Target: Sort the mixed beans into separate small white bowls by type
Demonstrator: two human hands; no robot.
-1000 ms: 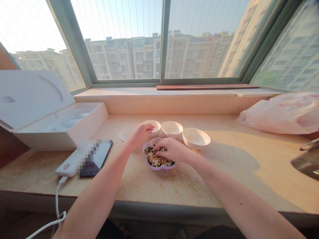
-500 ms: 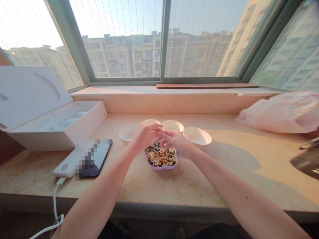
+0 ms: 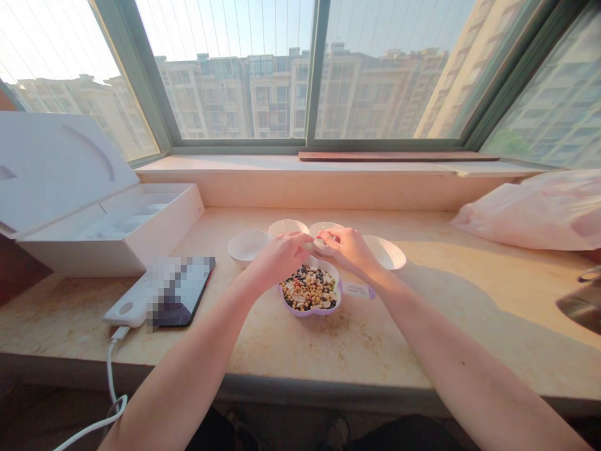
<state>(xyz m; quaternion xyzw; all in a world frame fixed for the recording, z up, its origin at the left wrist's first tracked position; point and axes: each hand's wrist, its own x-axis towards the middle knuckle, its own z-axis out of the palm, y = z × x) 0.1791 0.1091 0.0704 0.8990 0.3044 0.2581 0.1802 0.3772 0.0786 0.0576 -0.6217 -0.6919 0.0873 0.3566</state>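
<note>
A purple-rimmed, scalloped bowl [image 3: 310, 312] full of mixed beans and peanut-like pieces stands in front of me. My left hand [image 3: 284, 254] is just above its back left edge, fingers curled together; anything in them is too small to name. Over the white bowl [image 3: 323, 226] behind it, my right hand [image 3: 347, 247] has its thumb and fingers pinched, their contents unclear. Three more white bowls, the left one [image 3: 248, 248], the back one [image 3: 287, 227] and the right one [image 3: 387, 252], complete an arc. The right one is partly hidden by my right hand.
A purple piece with a white label [image 3: 357, 290] lies right of the bean bowl. On the left are an open white box [image 3: 162, 228], a white power bank [image 3: 126, 308] with a cable, and a phone [image 3: 181, 310]. A plastic bag [image 3: 539, 210] lies at the right.
My hands have come apart. The right one has moved from over the beans to the white bowl behind, fingers now pinched. The labelled purple piece has come into sight. The view has shifted slightly.
</note>
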